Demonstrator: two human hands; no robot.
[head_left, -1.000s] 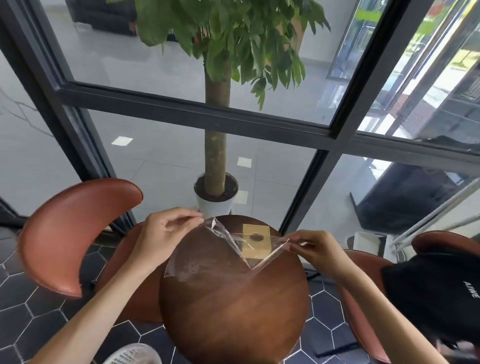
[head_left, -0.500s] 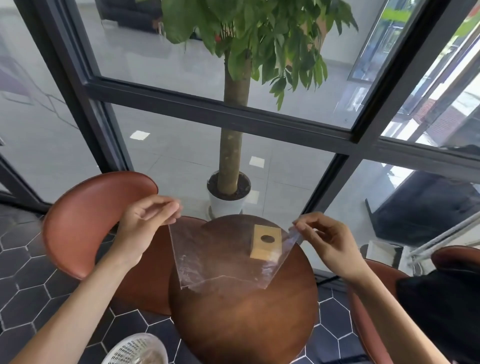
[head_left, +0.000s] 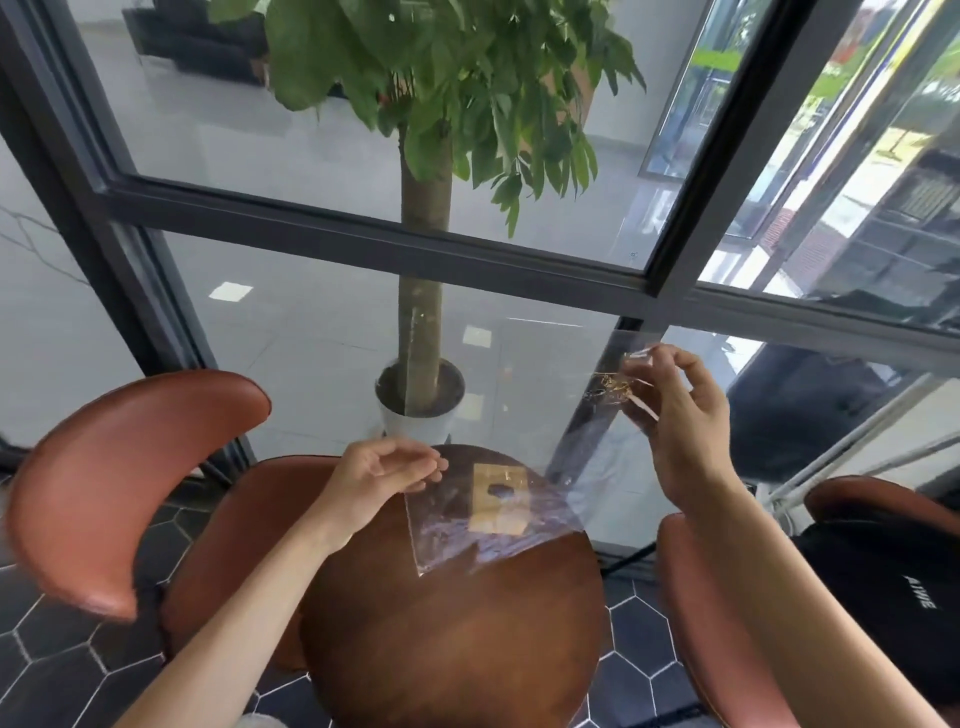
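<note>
Two hands work on one clear plastic bag (head_left: 457, 535) above a round wooden table (head_left: 452, 649). At the far left we note a brown moulded chair (head_left: 119, 478), well apart from the work.

The left hand (head_left: 384, 470) is low, at the table's far edge. Its thumb and forefinger pinch the bag's upper left corner; the other fingers are loosely curled and hold nothing.

The bag is transparent, creased and glossy, with light glinting off its folds. It hangs tilted from the pinched corner, and its lower part sits over the far part of the table. We cannot tell whether it touches the wood. The bag contains one tan card (head_left: 498, 499), rectangular, with a dark round hole near its middle.

Beyond the table a white pot (head_left: 395, 421) holds a tree (head_left: 421, 291) with a straight trunk and green leaves.

A clear film (head_left: 519, 374), almost invisible, stretches from in front of the trunk across to the right hand (head_left: 680, 426). We cannot tell whether it is joined to the bag.

The right hand is raised higher than the left. Its thumb and curled fingers pinch the film's upper right corner, where small gold-coloured pieces (head_left: 613, 387) show, too small to identify.

At the far right a black garment (head_left: 893, 597) with white lettering lies on a second chair (head_left: 696, 597).
</note>
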